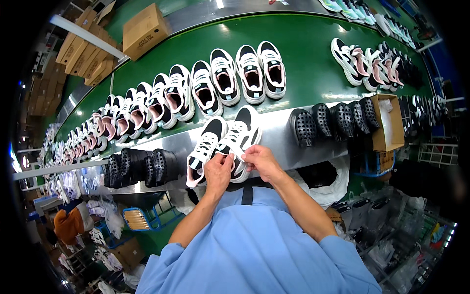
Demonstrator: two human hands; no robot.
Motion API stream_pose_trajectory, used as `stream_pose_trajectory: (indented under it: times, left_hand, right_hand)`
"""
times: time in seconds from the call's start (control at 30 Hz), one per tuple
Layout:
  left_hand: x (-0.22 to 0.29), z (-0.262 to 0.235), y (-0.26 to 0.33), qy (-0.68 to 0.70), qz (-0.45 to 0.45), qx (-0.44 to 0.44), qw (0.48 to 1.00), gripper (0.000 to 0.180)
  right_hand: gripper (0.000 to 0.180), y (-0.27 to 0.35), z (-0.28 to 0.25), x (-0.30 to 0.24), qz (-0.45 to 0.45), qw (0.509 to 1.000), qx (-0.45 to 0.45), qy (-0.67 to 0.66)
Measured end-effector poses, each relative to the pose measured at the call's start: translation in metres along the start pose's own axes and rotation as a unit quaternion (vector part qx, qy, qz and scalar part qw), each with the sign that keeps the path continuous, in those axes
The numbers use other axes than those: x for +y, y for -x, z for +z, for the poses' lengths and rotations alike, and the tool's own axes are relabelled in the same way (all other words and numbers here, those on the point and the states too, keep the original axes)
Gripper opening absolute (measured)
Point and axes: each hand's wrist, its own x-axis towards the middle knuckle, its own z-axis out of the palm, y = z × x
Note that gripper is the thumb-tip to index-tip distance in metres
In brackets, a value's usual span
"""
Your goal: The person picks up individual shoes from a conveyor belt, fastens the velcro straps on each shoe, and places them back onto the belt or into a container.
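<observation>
A black-and-white sneaker (244, 122) stands on the steel ledge in front of me, its toe pointing away. My left hand (218, 172) and my right hand (264, 163) are both closed at its opening, thumbs and fingers pinching the white tongue and lace area. The exact part between the fingertips is too small to make out. Touching it on the left is another black-and-white sneaker (209, 140) with white laces and a pale pink lining. My left wrist partly covers that shoe's heel side.
Beyond the steel ledge (274, 142), a long row of matching sneakers (224, 73) lines the green belt (303, 59). Black studded shoe forms (301, 128) sit right, with more black forms (161, 166) left. An open cardboard box (389, 122) stands right; closed boxes (144, 30) lie far left.
</observation>
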Motion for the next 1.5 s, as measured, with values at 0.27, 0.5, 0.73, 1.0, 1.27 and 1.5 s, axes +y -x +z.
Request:
stream_pose_trajectory:
  times: [0.27,0.5,0.73,1.0,1.27,1.5]
  left_hand:
    - [-0.016,-0.006,0.006,-0.053,0.028,-0.025,0.998,0.029]
    - [-0.010,-0.004,0.005,0.104,-0.058,-0.027,0.993,0.030]
    - [0.005,-0.005,0.005,0.104,-0.081,-0.029,0.991,0.030]
    - [-0.005,-0.011,0.017,-0.042,0.163,-0.055,0.984,0.015]
    - [-0.006,-0.011,-0.006,-0.130,0.348,0.045,0.927,0.013]
    - [0.007,-0.060,0.020,-0.111,0.265,-0.045,0.957,0.030]
  right_hand:
    - [0.012,0.020,-0.018,-0.039,0.057,0.986,-0.080,-0.137]
    - [0.011,0.023,-0.001,-0.011,0.009,1.000,0.004,0.005]
    - [0.012,0.013,0.002,0.005,-0.012,0.999,0.018,0.043]
    - [0.029,0.020,-0.018,0.019,-0.156,0.901,0.176,0.366]
    - [0.032,0.027,0.015,0.018,-0.126,0.891,0.155,0.407]
    - [0.030,0.029,0.022,0.016,-0.179,0.842,0.159,0.484]
